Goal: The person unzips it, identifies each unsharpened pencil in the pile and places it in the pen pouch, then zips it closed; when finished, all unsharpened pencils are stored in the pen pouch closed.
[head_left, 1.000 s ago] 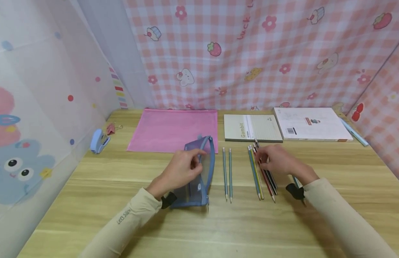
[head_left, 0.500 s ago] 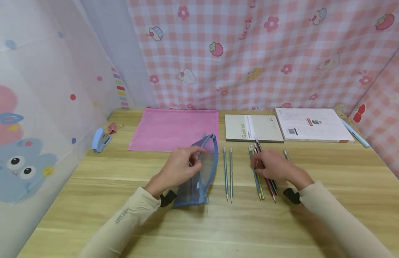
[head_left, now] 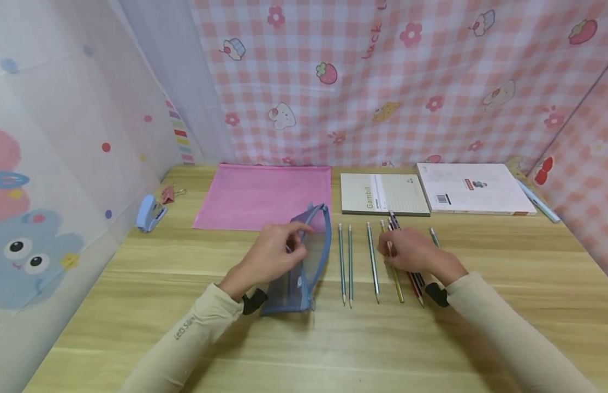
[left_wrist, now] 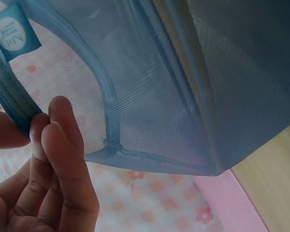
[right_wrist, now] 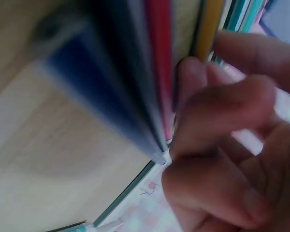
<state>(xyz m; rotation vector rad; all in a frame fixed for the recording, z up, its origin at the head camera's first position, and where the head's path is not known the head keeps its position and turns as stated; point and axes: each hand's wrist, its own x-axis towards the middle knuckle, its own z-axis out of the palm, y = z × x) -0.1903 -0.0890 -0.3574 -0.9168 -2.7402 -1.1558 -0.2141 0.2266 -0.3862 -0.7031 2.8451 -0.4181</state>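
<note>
My left hand [head_left: 272, 254] pinches the zippered rim of a blue mesh pencil pouch [head_left: 286, 289], holding its mouth apart towards the right. Slender pencil-like shapes [left_wrist: 183, 53] show through the mesh in the left wrist view. My right hand [head_left: 414, 251] is over a group of pencils, thumb and finger pinching a yellow pencil [right_wrist: 211, 24]. Right beside its fingers lie a red pencil [right_wrist: 159, 58] and dark ones [right_wrist: 111, 67], partly covered by the hand in the head view. Between pouch and right hand lie two teal pencils [head_left: 341, 267] and a third teal pencil [head_left: 373, 265].
Behind the pouch lies a pink zip folder [head_left: 269, 196]. A notebook [head_left: 402, 194], a white book [head_left: 481, 188] and a light blue pen-like item [head_left: 540, 202] line the back right. At left are a blue stapler [head_left: 148, 213] and a pink binder clip [head_left: 169, 194]. Another pencil [head_left: 434, 237] shows behind the right wrist.
One teal pencil has come away from the group to the left and lies apart. My right hand has shifted slightly left to the yellow pencil. My left hand still holds the pouch.
</note>
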